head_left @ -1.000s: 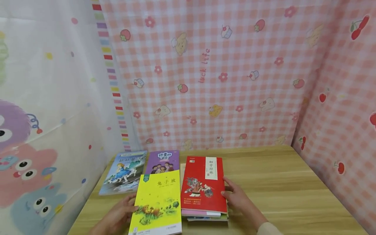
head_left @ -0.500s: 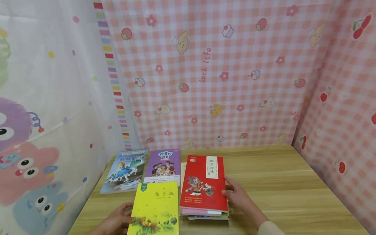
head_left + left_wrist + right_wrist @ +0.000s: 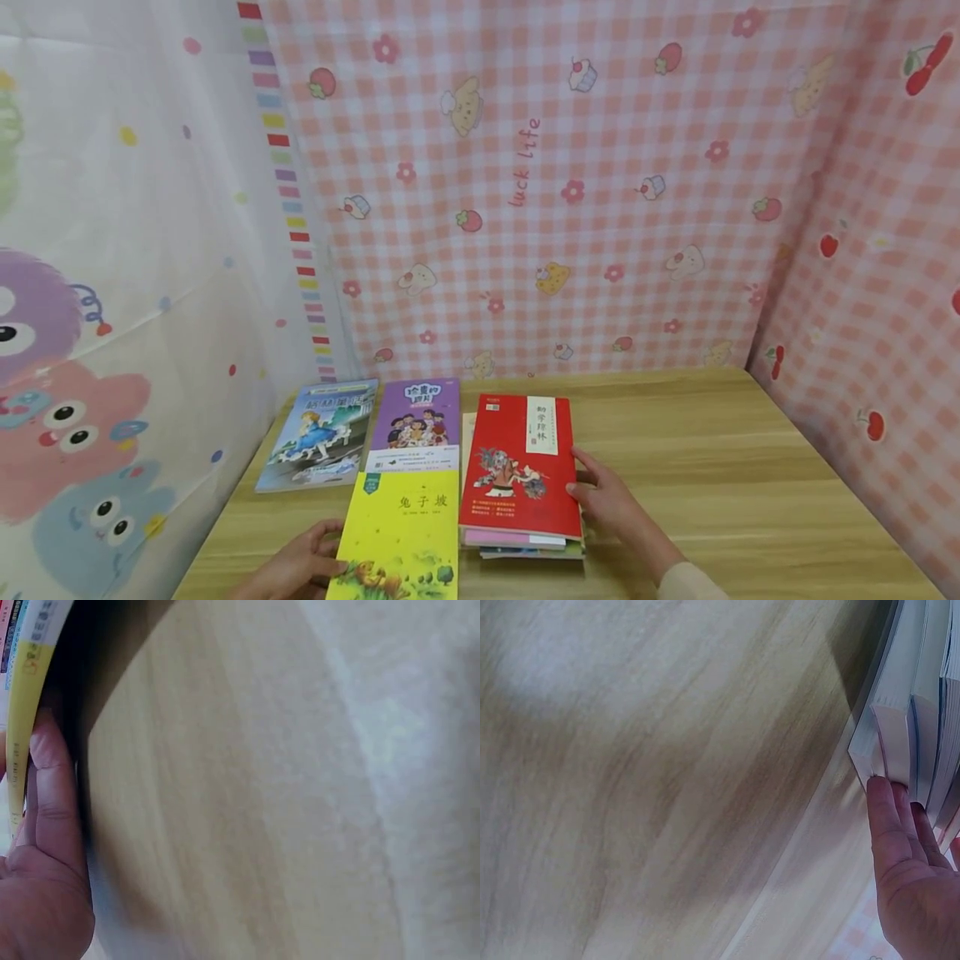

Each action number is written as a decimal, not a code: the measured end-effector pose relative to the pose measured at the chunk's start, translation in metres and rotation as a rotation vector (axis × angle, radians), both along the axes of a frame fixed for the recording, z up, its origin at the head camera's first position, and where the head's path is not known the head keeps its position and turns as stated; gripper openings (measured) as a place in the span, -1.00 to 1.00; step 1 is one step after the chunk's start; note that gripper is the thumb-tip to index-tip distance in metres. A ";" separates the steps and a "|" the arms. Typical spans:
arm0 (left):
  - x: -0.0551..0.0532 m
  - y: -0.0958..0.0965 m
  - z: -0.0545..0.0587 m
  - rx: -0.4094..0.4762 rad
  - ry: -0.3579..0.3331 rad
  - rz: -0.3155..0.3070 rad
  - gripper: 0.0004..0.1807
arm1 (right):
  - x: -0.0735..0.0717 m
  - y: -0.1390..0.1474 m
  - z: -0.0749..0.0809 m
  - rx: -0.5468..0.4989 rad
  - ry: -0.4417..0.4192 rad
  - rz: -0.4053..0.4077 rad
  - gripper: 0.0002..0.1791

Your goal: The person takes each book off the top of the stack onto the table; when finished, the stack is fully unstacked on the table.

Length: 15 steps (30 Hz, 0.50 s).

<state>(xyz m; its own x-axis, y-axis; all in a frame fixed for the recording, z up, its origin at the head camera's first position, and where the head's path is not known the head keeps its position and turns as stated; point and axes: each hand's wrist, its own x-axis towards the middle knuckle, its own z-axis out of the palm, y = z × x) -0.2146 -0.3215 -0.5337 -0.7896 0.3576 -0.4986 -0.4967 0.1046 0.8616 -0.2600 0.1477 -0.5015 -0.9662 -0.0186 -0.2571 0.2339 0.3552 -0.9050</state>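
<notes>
My left hand pinches the left edge of a yellow picture book, which reaches past the bottom of the head view. In the left wrist view, the fingers lie along the underside of that book. Its top edge overlaps the lower part of a purple book. To the right, a red book tops a stack of several books. My right hand is at the stack's right side, and the right wrist view has its nearly straight fingertips against the page edges.
A blue book with a girl on its cover lies at the back left of the wooden table, beside the purple one. A pink checked cloth hangs behind the table, and a white patterned cloth hangs at the left.
My left hand has drawn the yellow book down toward me, and more of the purple book shows. My right hand stays at the stack.
</notes>
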 end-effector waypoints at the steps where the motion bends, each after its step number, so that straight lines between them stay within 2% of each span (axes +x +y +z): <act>1: 0.001 0.000 0.000 0.001 0.008 -0.013 -0.26 | 0.000 0.000 0.000 -0.001 0.001 0.001 -0.24; 4: 0.002 -0.001 0.000 0.005 0.026 -0.042 -0.28 | 0.000 0.001 0.000 -0.004 0.000 0.002 -0.23; 7: 0.002 0.001 0.001 -0.003 0.029 -0.045 -0.27 | 0.000 0.002 0.000 -0.003 0.009 0.005 -0.24; 15: 0.001 0.009 0.004 -0.026 0.022 0.013 -0.22 | -0.001 0.001 -0.002 0.004 0.009 0.006 -0.24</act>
